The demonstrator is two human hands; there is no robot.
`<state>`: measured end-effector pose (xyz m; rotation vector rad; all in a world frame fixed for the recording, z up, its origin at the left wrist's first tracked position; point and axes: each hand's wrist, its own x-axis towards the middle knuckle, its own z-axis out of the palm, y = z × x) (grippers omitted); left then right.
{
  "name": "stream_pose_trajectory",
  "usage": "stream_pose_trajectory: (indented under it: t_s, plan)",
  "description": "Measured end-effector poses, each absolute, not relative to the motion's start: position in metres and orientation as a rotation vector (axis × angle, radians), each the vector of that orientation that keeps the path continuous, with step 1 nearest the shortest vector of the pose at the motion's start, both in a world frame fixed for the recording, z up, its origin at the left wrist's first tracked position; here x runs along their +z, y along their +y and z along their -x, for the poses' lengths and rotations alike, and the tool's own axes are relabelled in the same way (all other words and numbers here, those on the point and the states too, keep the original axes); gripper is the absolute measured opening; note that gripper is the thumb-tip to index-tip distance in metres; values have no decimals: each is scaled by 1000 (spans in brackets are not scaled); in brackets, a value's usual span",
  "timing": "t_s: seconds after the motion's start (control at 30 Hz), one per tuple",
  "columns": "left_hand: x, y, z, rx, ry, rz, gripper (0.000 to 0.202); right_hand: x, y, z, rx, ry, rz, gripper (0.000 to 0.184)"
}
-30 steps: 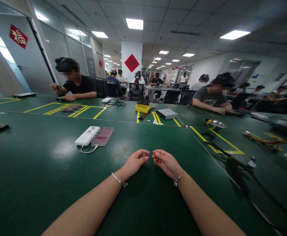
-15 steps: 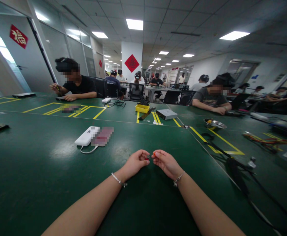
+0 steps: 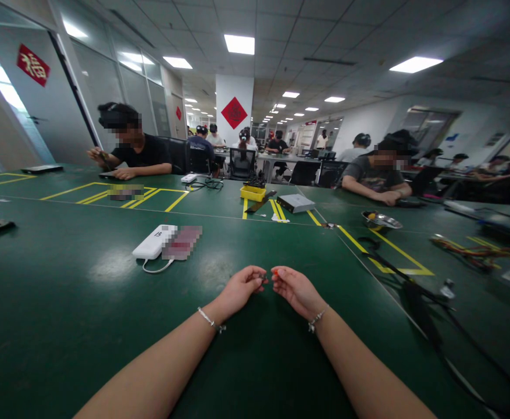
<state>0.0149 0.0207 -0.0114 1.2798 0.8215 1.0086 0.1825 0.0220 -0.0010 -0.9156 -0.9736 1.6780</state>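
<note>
My left hand is closed in a pinch around a small dark metallic piece, mostly covered by the fingers. Just to its right, my right hand pinches a small orange piece between thumb and fingertips. A narrow gap separates the fingertips of the two hands. Both are held low over the green tabletop, and each wrist wears a bracelet. The pieces are too small to tell their exact kind.
A white power bank with a short cable lies ahead on the left. Farther off are a yellow tray, a grey box and a metal bowl. Black cables run along the right. Co-workers sit across the table.
The red part that showed at my left fingertips is now hidden, and the metallic piece looks slightly turned. Both hands stay in almost the same place.
</note>
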Motion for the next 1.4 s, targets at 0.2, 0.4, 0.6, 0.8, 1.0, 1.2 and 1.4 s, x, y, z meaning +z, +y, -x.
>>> stream_pose_trajectory:
  t_s: [0.2,0.4,0.6,0.8,1.0,1.2,1.4]
  plan:
    - [-8,18,-15,1025,807,-1357,20,1,20,-182,1682,-992,903,21]
    - [-7,18,-14,1015,834,-1413,20,2,20,-181,1674,-1002,917,25]
    - [-12,20,-15,1040,830,-1416,26,4,18,-177,1712,-992,886,24]
    - [-10,20,-16,1057,844,-1395,23,2,17,-174,1702,-996,900,23]
    - [-9,20,-16,1030,845,-1301,24,-1,19,-177,1692,-1003,895,23]
    - [-8,19,-16,1045,848,-1319,26,0,19,-176,1708,-968,895,20]
    - [-6,17,-16,1059,848,-1316,25,2,18,-175,1720,-956,871,17]
